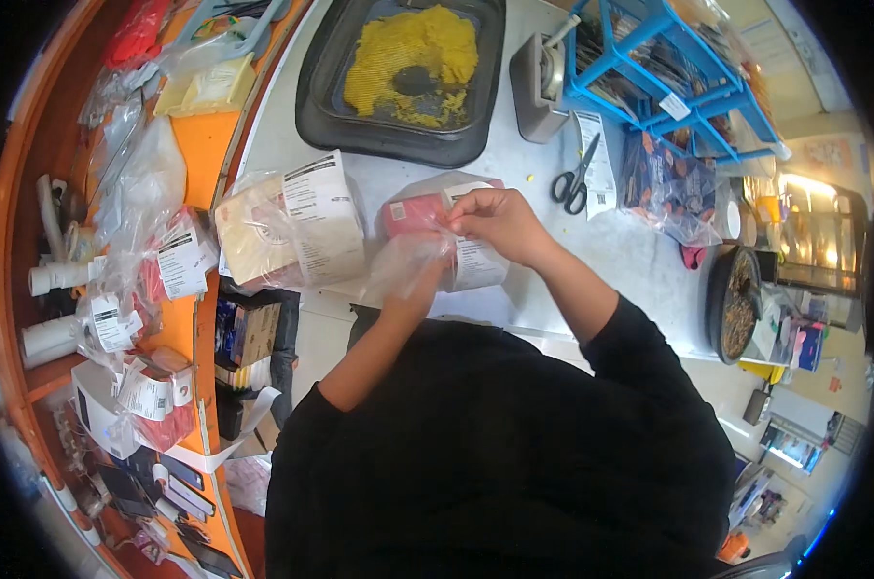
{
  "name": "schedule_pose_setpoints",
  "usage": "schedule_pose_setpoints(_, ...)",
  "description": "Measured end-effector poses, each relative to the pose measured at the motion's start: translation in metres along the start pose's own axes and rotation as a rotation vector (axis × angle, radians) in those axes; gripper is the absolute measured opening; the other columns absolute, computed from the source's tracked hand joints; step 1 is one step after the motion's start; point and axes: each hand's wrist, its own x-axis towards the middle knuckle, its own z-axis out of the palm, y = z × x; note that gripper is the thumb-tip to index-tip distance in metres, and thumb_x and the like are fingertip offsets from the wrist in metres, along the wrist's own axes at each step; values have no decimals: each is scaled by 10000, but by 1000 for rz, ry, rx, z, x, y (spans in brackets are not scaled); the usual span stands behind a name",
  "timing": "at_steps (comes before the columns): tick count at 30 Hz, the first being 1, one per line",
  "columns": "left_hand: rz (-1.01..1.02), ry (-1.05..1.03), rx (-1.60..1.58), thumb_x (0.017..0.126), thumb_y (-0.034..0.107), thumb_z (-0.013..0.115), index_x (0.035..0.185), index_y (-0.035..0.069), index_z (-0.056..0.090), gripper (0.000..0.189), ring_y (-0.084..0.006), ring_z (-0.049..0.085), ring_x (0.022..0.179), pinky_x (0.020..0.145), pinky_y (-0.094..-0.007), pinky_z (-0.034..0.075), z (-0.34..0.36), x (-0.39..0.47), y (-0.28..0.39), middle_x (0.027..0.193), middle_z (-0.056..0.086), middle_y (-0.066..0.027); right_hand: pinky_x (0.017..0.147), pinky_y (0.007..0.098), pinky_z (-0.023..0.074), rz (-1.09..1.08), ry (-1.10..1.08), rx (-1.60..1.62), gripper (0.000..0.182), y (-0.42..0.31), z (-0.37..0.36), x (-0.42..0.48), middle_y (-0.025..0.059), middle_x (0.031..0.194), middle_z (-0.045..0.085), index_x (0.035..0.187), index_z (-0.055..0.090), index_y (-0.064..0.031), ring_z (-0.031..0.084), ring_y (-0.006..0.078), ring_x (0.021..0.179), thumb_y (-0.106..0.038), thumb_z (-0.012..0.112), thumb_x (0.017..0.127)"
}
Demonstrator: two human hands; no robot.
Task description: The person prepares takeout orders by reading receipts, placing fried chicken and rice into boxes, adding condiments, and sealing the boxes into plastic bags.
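Observation:
A clear plastic bag [416,253] with a red box [415,215] and a printed receipt [478,262] lies on the pale worktop before me. My left hand [421,279] grips the gathered plastic at the bag's near side, partly hidden by the film. Thumb and fingers of my right hand [491,221] pinch the bag's plastic above the red box. To the left stands another clear bag holding a pale box [259,231], with a receipt [324,217] over it. Black-handled scissors [572,189] lie on a paper slip [594,163] to the right.
Black trays [310,101] hold yellow food [415,54] at the back. A grey container [537,90] and a blue plastic rack [625,65] stand right of them. A dark pan [723,304] sits at the far right. More bagged boxes [180,264] line the orange counter [204,145] at left.

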Motion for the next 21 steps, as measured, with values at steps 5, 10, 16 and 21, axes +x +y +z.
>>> schedule_pose_setpoints(5,161,33,49,867,35,642,963,38,648,96,-151,623,887,770,-317,502,0,-8,6,940,649,-62,726,243,519,-28,147,-63,111,12,14,-9,53,863,706,939,705,-8,644,102,786,-10,680,831)
schedule_pose_setpoints(10,840,-55,709,833,31,652,948,36,661,116,-186,643,893,767,-312,513,-12,1,31,943,664,-71,741,264,526,-310,137,-538,148,20,11,-21,86,866,714,949,725,-38,668,161,777,-16,679,809)
schedule_pose_setpoints(16,44,32,-145,829,11,679,965,20,656,138,-163,653,826,737,-288,524,-5,-4,36,946,675,-68,771,315,538,-268,83,-428,143,17,8,-30,99,891,721,944,732,-56,691,220,802,-69,680,812)
schedule_pose_setpoints(21,-189,45,-307,869,65,688,952,7,689,101,-93,613,769,676,-235,485,4,3,42,887,683,-42,748,272,526,-100,138,-191,123,25,8,-35,75,847,723,946,739,-57,666,128,777,-80,705,830)
